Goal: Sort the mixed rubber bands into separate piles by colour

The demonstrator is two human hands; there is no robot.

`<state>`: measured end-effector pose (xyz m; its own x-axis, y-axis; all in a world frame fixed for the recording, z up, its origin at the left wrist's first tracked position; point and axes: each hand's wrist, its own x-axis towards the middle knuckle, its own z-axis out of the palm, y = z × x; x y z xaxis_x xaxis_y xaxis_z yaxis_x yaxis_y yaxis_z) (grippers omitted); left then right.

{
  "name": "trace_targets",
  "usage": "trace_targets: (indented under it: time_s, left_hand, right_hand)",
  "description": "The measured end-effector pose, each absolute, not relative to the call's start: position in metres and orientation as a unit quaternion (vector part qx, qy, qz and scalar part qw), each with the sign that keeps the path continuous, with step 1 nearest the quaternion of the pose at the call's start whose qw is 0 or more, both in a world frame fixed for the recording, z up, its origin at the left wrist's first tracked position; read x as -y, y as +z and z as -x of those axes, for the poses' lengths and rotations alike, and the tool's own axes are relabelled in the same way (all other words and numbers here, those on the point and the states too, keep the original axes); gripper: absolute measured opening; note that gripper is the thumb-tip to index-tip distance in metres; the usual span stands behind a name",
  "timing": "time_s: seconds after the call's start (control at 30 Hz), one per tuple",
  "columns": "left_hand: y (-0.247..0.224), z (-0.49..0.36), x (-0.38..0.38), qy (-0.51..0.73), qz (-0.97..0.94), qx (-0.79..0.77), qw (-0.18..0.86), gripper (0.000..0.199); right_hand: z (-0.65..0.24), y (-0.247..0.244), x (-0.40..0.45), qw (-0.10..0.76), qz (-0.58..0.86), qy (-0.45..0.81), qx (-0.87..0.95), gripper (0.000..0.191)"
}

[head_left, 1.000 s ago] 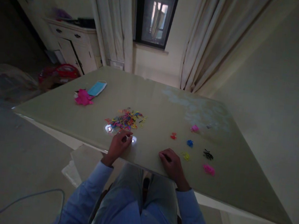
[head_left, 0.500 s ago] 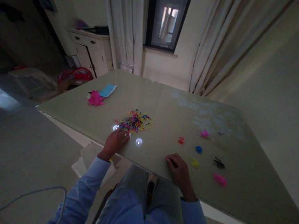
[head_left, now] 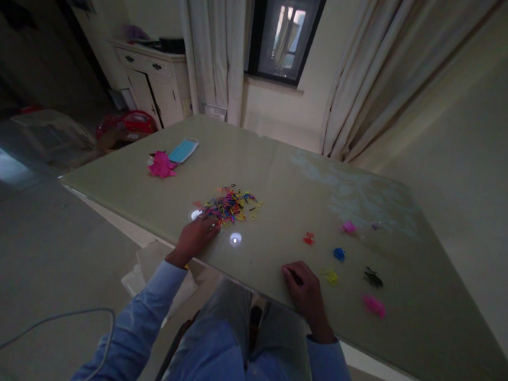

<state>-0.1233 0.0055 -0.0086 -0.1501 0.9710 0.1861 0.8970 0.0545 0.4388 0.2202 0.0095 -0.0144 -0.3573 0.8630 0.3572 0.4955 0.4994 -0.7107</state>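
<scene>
A loose heap of small, thin coloured bands (head_left: pixel 231 204), in yellow, pink, blue, red and black, lies near the table's front edge. My left hand (head_left: pixel 197 236) rests at its near side, fingers stretched and slightly apart, fingertips touching the closest bands. On the tabletop to the right lies my right hand (head_left: pixel 303 287), fingers curled in and thumb against them; whatever is inside is hidden. Small sorted clumps are beside it: yellow (head_left: pixel 330 276), red (head_left: pixel 309 238), blue (head_left: pixel 339 254) and black (head_left: pixel 373 277). A pink clump (head_left: pixel 374 306) sits farther right.
A blue face mask (head_left: pixel 183 150) and crumpled pink piece (head_left: pixel 162 165) lie at the table's (head_left: pixel 277 180) far left. Another pink bit (head_left: pixel 348 226) is beyond the blue clump. A cable (head_left: pixel 47 320) loops at lower left. A cabinet (head_left: pixel 157 81) and curtains (head_left: pixel 217 45) stand behind.
The view has shifted very slightly. My left hand stays at the heap with only a tiny finger movement; my right hand keeps its place and shape.
</scene>
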Motion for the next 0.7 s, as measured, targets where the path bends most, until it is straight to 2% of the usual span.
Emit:
trace_targets:
  time_s: [0.7]
  left_hand:
    - [-0.0080, 0.1287, -0.0112, 0.287, -0.627, -0.721, 0.065, 0.029]
  right_hand:
    - [-0.2183, -0.0097, -0.0087, 0.367, 0.436, 0.242, 0.785, 0.019]
